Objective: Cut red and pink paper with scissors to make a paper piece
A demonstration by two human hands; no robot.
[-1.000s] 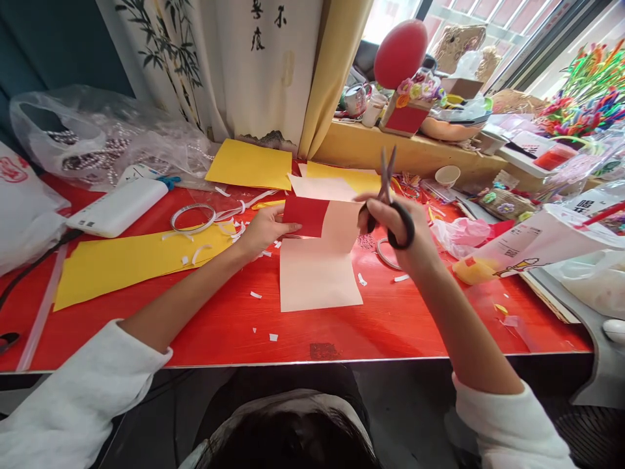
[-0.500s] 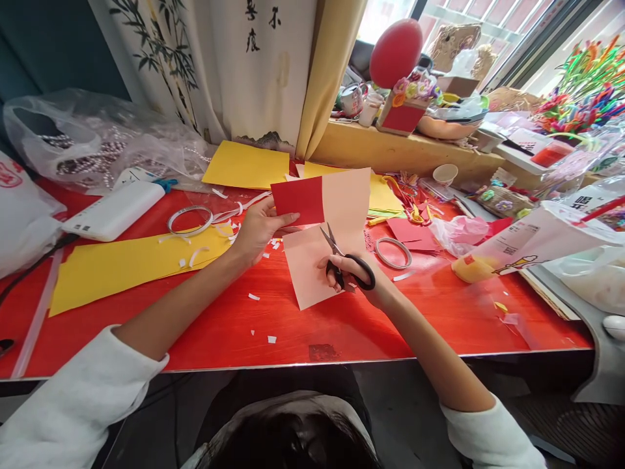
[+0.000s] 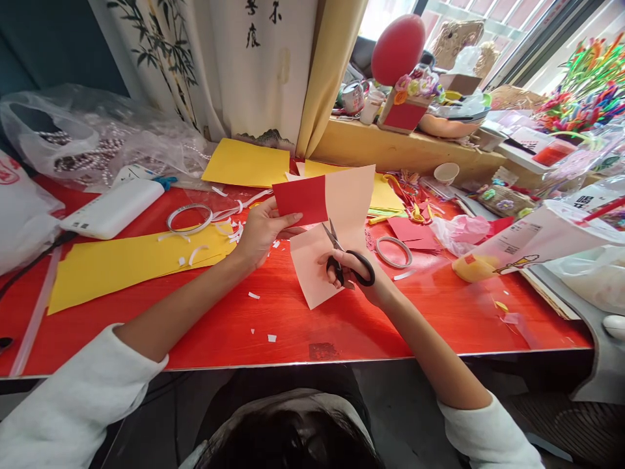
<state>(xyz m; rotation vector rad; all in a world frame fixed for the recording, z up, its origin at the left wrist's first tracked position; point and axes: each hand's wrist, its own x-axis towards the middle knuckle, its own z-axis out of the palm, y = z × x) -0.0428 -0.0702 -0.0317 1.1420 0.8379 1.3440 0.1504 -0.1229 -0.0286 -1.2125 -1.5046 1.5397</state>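
Clamped: with my left hand (image 3: 258,236) I am pinching the paper (image 3: 300,200) by its red part, holding it over the table (image 3: 219,339) between far and near edges; my right hand (image 3: 352,264) is closing around the scissors (image 3: 336,245), blades standing slightly apart.
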